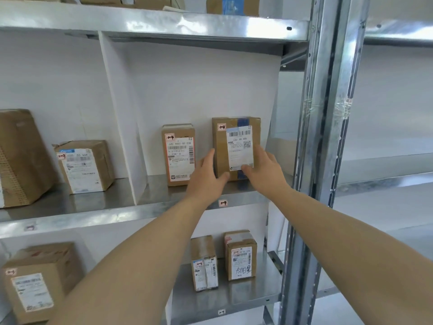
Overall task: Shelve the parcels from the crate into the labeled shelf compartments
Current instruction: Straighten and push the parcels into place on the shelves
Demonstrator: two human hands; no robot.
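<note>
Head view: both forearms reach up from 6 o'clock toward the middle of the frame, where a tall cardboard parcel [236, 148] with a white shipping label and a strip of blue tape stands upright on the metal shelf [150, 211], in the right-hand compartment. The left hand [207, 177] lies against the parcel's left edge, thumb across its lower front corner; the right hand [263, 168] cups its right side, thumb pressed on the bottom of the label. Both sets of fingers are curled close around the box, holding it between them.

At 9 o'clock of it, just beside but apart, stands a smaller labelled parcel [179, 154]. A white divider panel [117, 118] closes the compartment on that side, and a steel upright [318, 137] stands at 3 o'clock. A small red-marked tag [223, 203] sits on the shelf lip at 6 o'clock of the held parcel, and it seems to match the sticker at the box's top left corner, though the writing is too small to be sure.

The step in hand looks like the placing itself, in the matching compartment. The next move calls for easing both hands off without tipping the box. The crate is out of view.
</note>
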